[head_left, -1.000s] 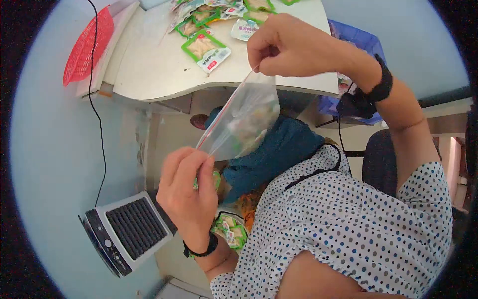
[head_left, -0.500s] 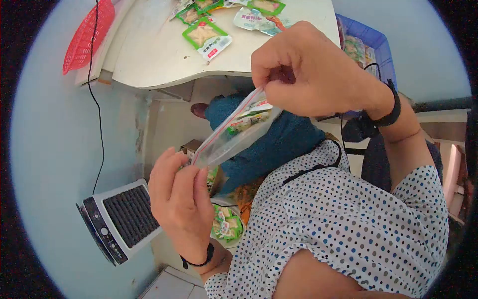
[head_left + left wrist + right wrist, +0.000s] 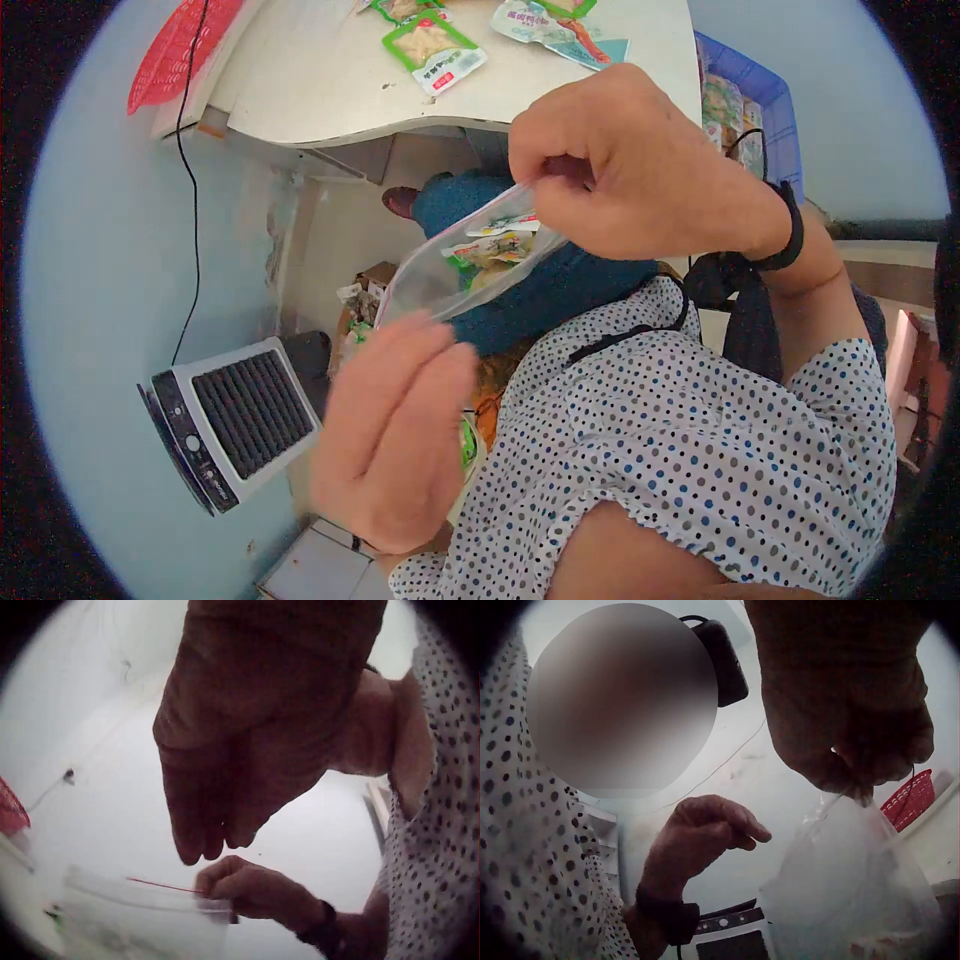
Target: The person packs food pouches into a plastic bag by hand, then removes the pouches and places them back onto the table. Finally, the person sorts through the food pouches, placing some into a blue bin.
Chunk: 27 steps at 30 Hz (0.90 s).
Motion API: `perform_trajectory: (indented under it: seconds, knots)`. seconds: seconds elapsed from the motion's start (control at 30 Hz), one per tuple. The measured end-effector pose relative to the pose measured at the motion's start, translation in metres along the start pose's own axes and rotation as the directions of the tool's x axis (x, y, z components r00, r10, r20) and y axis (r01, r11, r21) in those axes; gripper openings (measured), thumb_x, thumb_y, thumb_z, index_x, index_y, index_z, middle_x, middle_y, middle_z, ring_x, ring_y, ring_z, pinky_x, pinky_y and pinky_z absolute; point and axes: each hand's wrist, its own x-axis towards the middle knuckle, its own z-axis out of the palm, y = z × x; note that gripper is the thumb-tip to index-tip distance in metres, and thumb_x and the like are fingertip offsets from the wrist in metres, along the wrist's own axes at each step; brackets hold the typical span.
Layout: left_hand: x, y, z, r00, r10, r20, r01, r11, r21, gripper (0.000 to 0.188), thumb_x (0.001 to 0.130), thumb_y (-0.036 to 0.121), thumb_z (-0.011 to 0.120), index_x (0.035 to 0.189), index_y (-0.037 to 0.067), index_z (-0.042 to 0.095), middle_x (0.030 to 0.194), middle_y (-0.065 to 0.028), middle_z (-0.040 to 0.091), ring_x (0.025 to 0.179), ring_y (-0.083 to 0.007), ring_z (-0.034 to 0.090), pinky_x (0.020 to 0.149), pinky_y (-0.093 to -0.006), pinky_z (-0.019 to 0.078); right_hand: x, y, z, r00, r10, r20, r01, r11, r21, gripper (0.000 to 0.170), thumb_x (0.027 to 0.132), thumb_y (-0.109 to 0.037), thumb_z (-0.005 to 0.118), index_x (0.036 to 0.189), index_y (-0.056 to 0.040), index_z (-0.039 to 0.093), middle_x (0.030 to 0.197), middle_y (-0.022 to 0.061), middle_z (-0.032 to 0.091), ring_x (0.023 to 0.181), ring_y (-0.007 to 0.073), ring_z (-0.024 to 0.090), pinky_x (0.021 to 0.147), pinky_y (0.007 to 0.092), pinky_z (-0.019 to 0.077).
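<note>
My right hand (image 3: 630, 160) pinches one top corner of a clear zip bag (image 3: 425, 285), which hangs over my lap with its mouth parted. Several small food packets (image 3: 500, 245) lie inside. Blurred in the head view, my left hand (image 3: 400, 430) is just below the bag's other end. The right wrist view shows this left hand (image 3: 697, 844) apart from the bag (image 3: 832, 870), fingers loosely bent and holding nothing. In the left wrist view its fingers (image 3: 202, 817) extend together above the bag's red zip line (image 3: 161, 885).
On the white table (image 3: 300, 90) ahead lie a green-edged packet (image 3: 430, 45) and a white-and-teal packet (image 3: 560, 35). A blue basket (image 3: 745, 75) with packs stands right, a red basket (image 3: 180, 60) at far left. A small air cooler (image 3: 250, 410) and a hanging cord (image 3: 195, 220) are left.
The left hand has let go of the bag's near end and moved down toward me. The bag's mouth has widened, showing the packets inside. The right hand keeps its pinch; the head view has shifted.
</note>
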Motion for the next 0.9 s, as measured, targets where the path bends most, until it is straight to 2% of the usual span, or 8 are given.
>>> perform_trajectory:
  seconds: [0.07,0.23,0.37,0.47,0.57,0.67,0.77,0.9]
  knots:
    - [0.011,0.000,-0.001,0.995,0.001,0.100,0.012,0.991,-0.130,0.028,0.073,-0.005,0.066,0.100,0.001,0.068,0.106,-0.0140,0.066,0.096,-0.0341,0.066,0.080,-0.0394,0.0537,0.002,-0.005,0.000,1.000,0.000,-0.003,0.000,1.000,-0.017,0.002,0.068,0.001,0.058,0.069,0.0004,0.057,0.058,0.0118,0.051,0.049,0.0262,0.050,0.047,0.0340,0.0396]
    - [0.035,-0.021,0.007,0.949,0.028,0.314,0.008,0.994,-0.113,0.036,0.073,-0.009,0.058,0.108,0.000,0.063,0.103,-0.0184,0.064,0.095,-0.0382,0.063,0.080,-0.0420,0.0530,0.001,-0.010,0.002,1.000,-0.003,0.029,0.004,1.000,-0.011,0.004,0.067,0.001,0.058,0.071,-0.0002,0.057,0.061,0.0127,0.052,0.052,0.0309,0.050,0.048,0.0363,0.0393]
    - [0.042,-0.031,0.014,0.818,-0.069,0.572,0.112,0.993,-0.041,0.034,0.078,-0.006,0.057,0.109,0.004,0.064,0.104,-0.0189,0.067,0.095,-0.0419,0.063,0.082,-0.0419,0.0516,-0.002,-0.012,0.001,1.000,0.015,0.026,-0.015,1.000,-0.005,0.007,0.066,0.001,0.059,0.073,-0.0012,0.057,0.062,0.0131,0.053,0.054,0.0321,0.052,0.048,0.0375,0.0405]
    - [0.041,-0.047,0.029,0.827,0.007,0.562,0.022,0.999,-0.046,0.043,0.077,-0.006,0.056,0.119,0.003,0.058,0.113,-0.0210,0.063,0.101,-0.0424,0.060,0.085,-0.0445,0.0497,-0.005,-0.014,0.001,0.999,0.008,0.032,-0.008,1.000,-0.027,0.008,0.066,0.001,0.060,0.073,-0.0021,0.058,0.063,0.0131,0.054,0.055,0.0331,0.054,0.049,0.0382,0.0420]
    - [0.046,-0.049,0.032,0.747,0.010,0.665,0.028,0.999,-0.047,0.042,0.078,-0.004,0.056,0.120,0.001,0.054,0.113,-0.0226,0.061,0.103,-0.0424,0.058,0.087,-0.0460,0.0485,-0.006,-0.018,0.003,0.998,0.022,0.055,-0.020,0.999,-0.041,0.008,0.065,0.001,0.060,0.073,-0.0026,0.058,0.064,0.0128,0.055,0.057,0.0335,0.056,0.050,0.0383,0.0430]
    - [0.040,-0.057,0.047,0.702,0.009,0.712,-0.070,0.996,0.056,0.032,0.080,-0.002,0.055,0.112,0.000,0.054,0.104,-0.0225,0.063,0.097,-0.0426,0.060,0.082,-0.0462,0.0504,-0.006,-0.022,0.002,0.996,0.040,0.085,-0.035,0.998,-0.058,0.009,0.065,0.001,0.061,0.072,-0.0026,0.057,0.065,0.0126,0.055,0.057,0.0336,0.056,0.050,0.0386,0.0432]
    - [0.035,-0.065,0.060,0.793,0.143,0.592,-0.158,0.987,-0.027,0.019,0.076,-0.001,0.051,0.094,-0.005,0.053,0.082,-0.0239,0.058,0.080,-0.0412,0.058,0.068,-0.0462,0.0475,-0.006,-0.019,0.003,0.997,0.030,0.076,-0.027,0.998,-0.049,0.009,0.065,0.001,0.061,0.072,-0.0027,0.057,0.064,0.0125,0.055,0.057,0.0338,0.056,0.050,0.0389,0.0431]
    - [0.036,-0.060,0.069,0.813,0.103,0.574,-0.203,0.972,0.114,0.005,0.075,0.003,0.054,0.077,0.000,0.057,0.071,-0.0189,0.057,0.071,-0.0380,0.059,0.062,-0.0464,0.0466,-0.008,-0.018,0.002,0.997,0.010,0.082,-0.008,0.999,-0.031,0.010,0.065,0.002,0.062,0.072,-0.0028,0.057,0.064,0.0124,0.055,0.056,0.0340,0.056,0.050,0.0391,0.0430]
